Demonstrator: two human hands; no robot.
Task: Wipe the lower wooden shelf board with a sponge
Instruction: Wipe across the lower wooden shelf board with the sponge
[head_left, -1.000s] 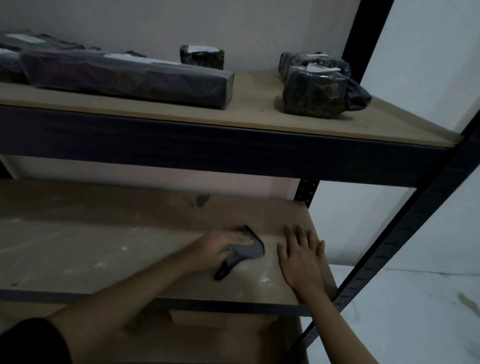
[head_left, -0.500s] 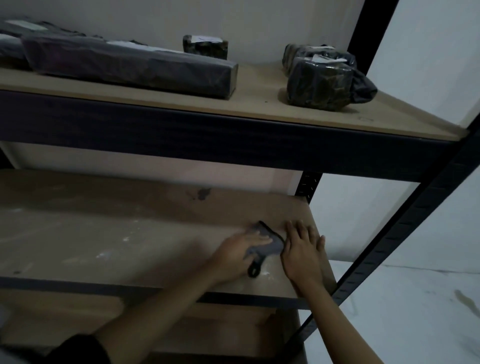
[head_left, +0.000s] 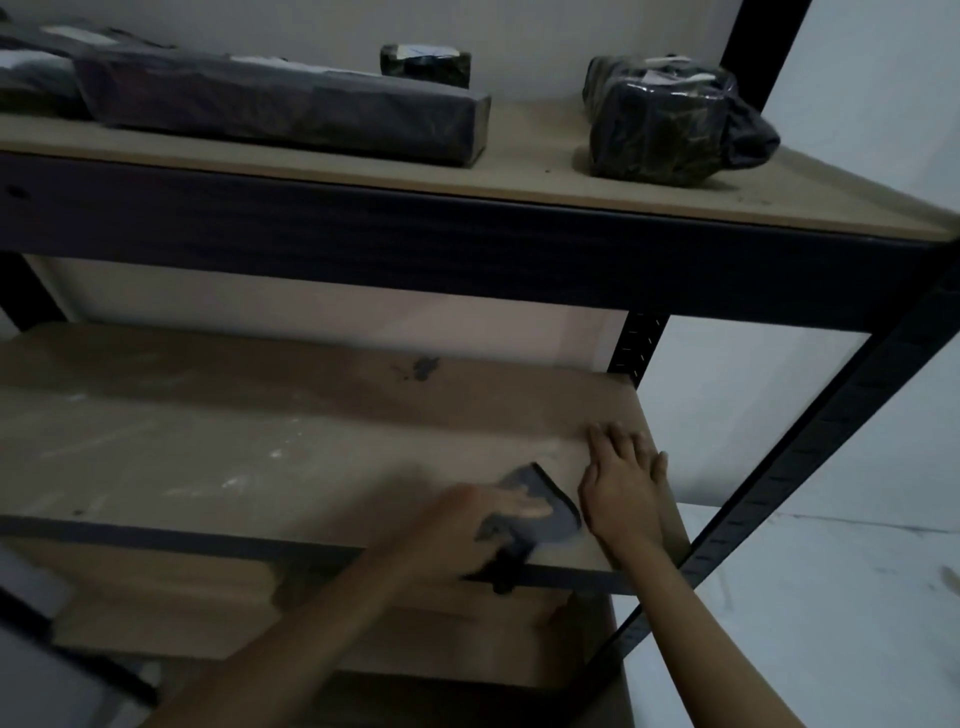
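Observation:
The lower wooden shelf board (head_left: 218, 447) is dusty, with pale smears and a dark stain near the back. A dark grey sponge (head_left: 545, 499) lies on its front right part, reaching over the front edge. My left hand (head_left: 478, 525) is blurred and lies on top of the sponge with fingers stretched across it, pressing it to the board. My right hand (head_left: 621, 483) rests flat on the board's right end, fingers spread, just right of the sponge.
The upper shelf (head_left: 540, 156) carries a long wrapped box (head_left: 291, 109), a small parcel (head_left: 426, 62) and a wrapped bundle (head_left: 670, 124). A black metal upright (head_left: 789, 467) slants down at the right. Cardboard pieces (head_left: 208, 597) lie below the lower board.
My left hand has slid the sponge rightward and then toward the board's front edge. The right hand has stayed flat at the board's right end.

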